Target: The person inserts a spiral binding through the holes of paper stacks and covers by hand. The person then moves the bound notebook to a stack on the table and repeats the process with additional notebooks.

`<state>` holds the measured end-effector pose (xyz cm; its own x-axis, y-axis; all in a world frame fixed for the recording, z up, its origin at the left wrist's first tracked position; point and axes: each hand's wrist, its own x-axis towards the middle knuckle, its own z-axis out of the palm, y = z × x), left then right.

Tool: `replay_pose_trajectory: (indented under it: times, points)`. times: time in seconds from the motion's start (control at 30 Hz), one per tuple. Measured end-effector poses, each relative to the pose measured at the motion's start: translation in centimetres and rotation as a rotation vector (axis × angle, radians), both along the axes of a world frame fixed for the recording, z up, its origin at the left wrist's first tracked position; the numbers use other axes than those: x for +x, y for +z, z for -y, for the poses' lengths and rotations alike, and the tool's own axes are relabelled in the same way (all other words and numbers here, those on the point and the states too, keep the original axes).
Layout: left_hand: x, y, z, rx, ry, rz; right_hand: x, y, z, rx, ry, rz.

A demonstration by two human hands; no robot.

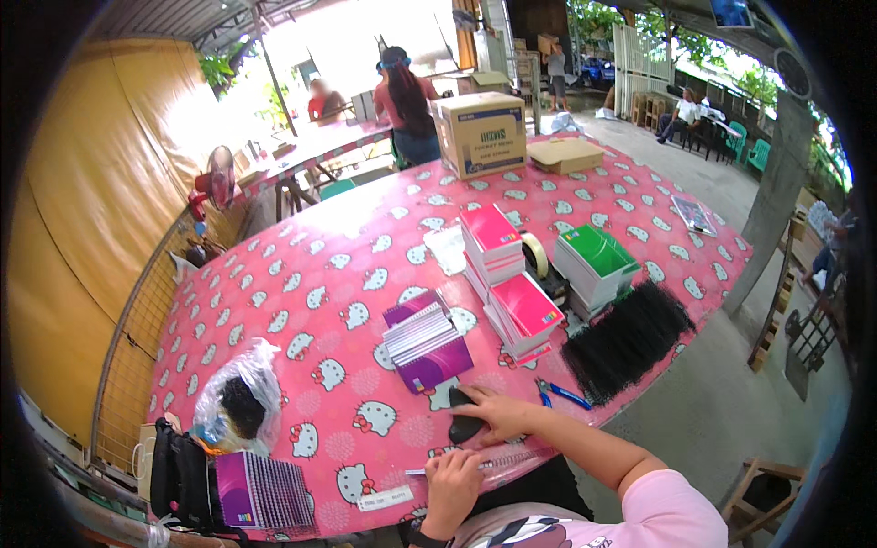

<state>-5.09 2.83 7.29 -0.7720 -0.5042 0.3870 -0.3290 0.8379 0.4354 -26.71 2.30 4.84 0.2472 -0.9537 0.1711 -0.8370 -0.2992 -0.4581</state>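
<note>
My right hand [493, 416] is curved over a black rounded object [463, 427] on the table; its exact kind is not clear. Closer to me, my left hand [451, 479] is closed in a pinch at the table's near edge, and a thin whitish strip [416, 472] sticks out past its fingers. A clear spiral coil [516, 458] seems to lie between the left hand and my right forearm. Just beyond the hands is a stack of purple spiral notebooks [438, 370]. Blue-handled cutting pliers [566, 395] lie to the right of my right hand.
Pink-covered notebooks [525, 306], green-covered ones [598, 256], a tape roll [535, 256] and a heap of black coils [630, 338] occupy the right side. At left are a plastic bag [242, 402] and more purple notebooks [265, 490]. A carton [480, 137] stands at the far edge; people are beyond.
</note>
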Motion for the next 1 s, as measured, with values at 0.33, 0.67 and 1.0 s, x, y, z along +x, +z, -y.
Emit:
replay_pose_trajectory:
  times: [0.33, 0.67, 1.0]
  points:
    - [0.1, -0.8, 0.1, -0.016, -0.018, 0.000, 0.3, -1.8, 0.8, -0.069, -0.028, 0.118]
    - [0.3, 0.3, 0.3, -0.070, 0.201, -0.084, -1.6, -0.2, -4.5, 0.318, -0.037, 0.855]
    - [2.1, -1.8, 1.5, 0.022, 0.156, -0.111, 0.8, 1.9, -5.8, 0.359, 0.147, 0.825]
